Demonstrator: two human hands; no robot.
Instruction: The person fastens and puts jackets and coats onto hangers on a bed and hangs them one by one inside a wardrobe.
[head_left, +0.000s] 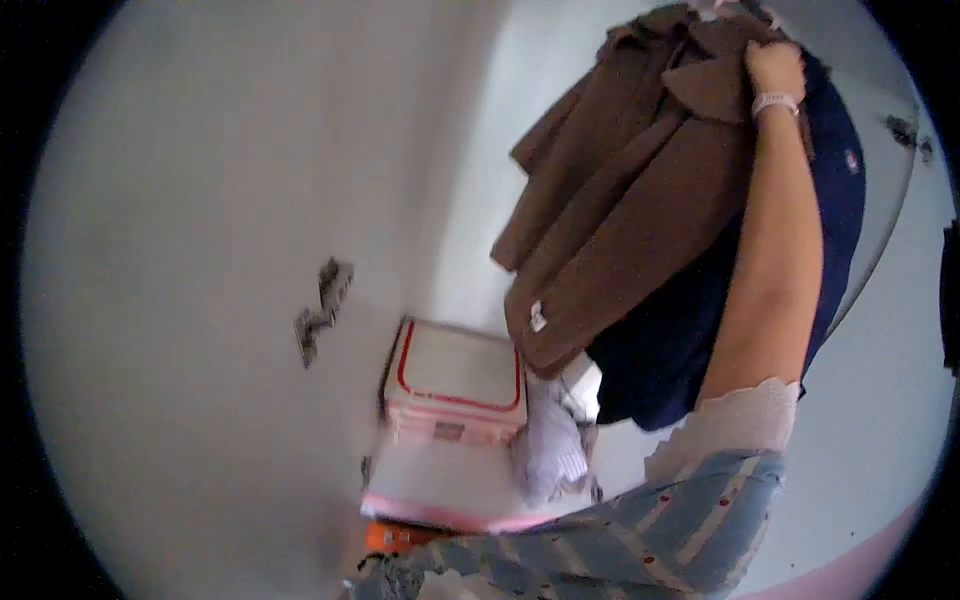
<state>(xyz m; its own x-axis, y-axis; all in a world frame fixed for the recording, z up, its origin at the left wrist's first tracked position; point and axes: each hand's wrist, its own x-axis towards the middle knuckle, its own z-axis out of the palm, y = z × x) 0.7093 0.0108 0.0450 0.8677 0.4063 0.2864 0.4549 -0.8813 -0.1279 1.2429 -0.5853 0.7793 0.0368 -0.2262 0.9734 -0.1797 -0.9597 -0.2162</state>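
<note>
My right hand [776,72] is raised at the upper right, its fingers closed on the brown coat [650,190] near the collar. The coat hangs down to the left at a slant, with a small white label near its lower edge. Behind the coat and my forearm hangs a dark navy garment [660,350]. Something pink shows at the coat's top edge, too cut off to name. A pale band circles my right wrist, and a blue patterned sleeve with a white frilled cuff covers my upper arm. My left hand is out of view.
Below the coat stands a white box with red trim [462,365], with a pale striped cloth bundle [550,450] beside it. An orange item [385,537] lies lower down. Pale panels with a dark metal fitting [325,310] fill the left side.
</note>
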